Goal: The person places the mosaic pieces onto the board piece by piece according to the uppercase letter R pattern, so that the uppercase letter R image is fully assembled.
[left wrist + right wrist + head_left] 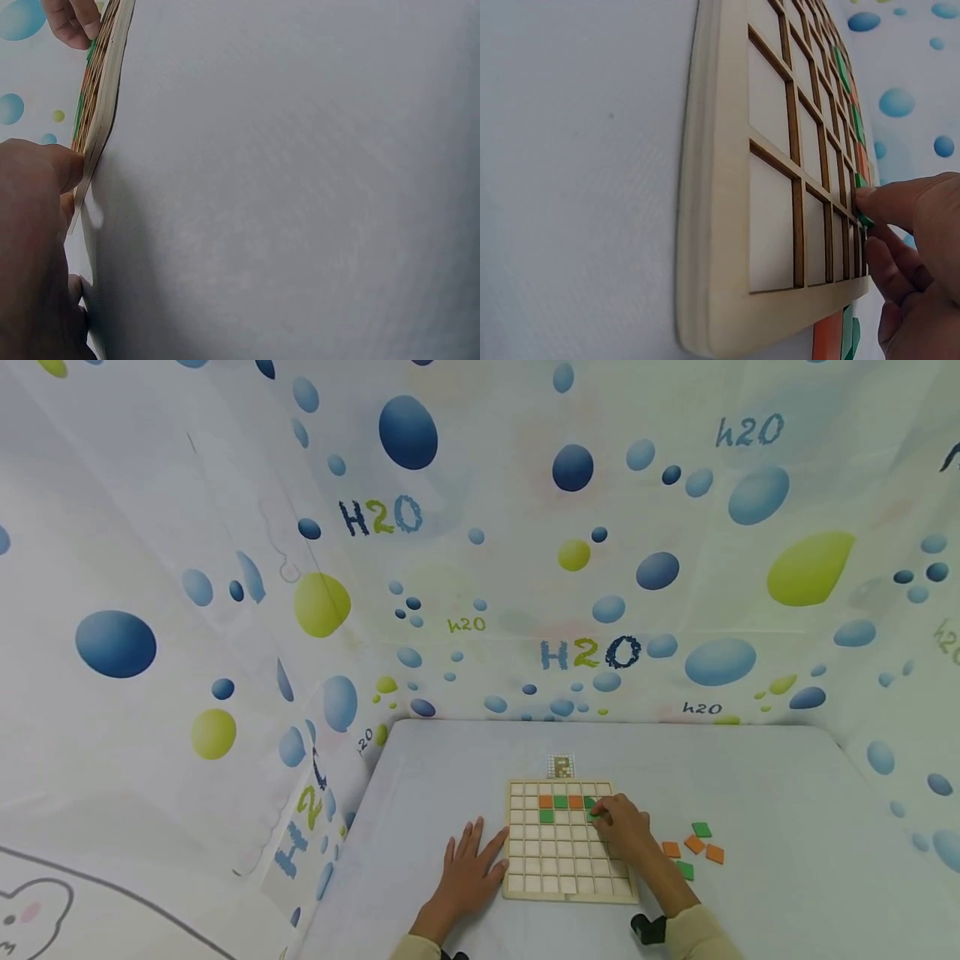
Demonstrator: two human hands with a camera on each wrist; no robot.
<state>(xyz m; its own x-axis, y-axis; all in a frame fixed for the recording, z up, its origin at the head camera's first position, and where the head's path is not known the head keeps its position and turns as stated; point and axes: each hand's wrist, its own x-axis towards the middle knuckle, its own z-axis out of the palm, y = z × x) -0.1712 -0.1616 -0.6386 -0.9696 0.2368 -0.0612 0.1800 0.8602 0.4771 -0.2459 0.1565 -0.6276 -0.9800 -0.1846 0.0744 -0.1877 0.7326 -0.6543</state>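
A person's right hand [624,828] pinches a green tile [865,220] at the right side of a gridded wooden board [558,866] on the bench [427,777]; the left hand [469,870], fingers extended, touches its left edge. Loose tiles [694,844] lie right.

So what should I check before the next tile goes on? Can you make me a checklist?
1. Left hand touching the board: ok, at the board's left edge.
2. Right hand holding a green tile: ok, the fingertips pinch it.
3. That tile sitting flat in its square: cannot tell, the fingers cover most of it.
4. All tiles on the board: not ok, the loose tiles, three orange and two green, lie to its right.
5. Pattern card uncovered: ok, just beyond the board's far edge.
6. Tiles matching the card: cannot tell, its picture is too small.
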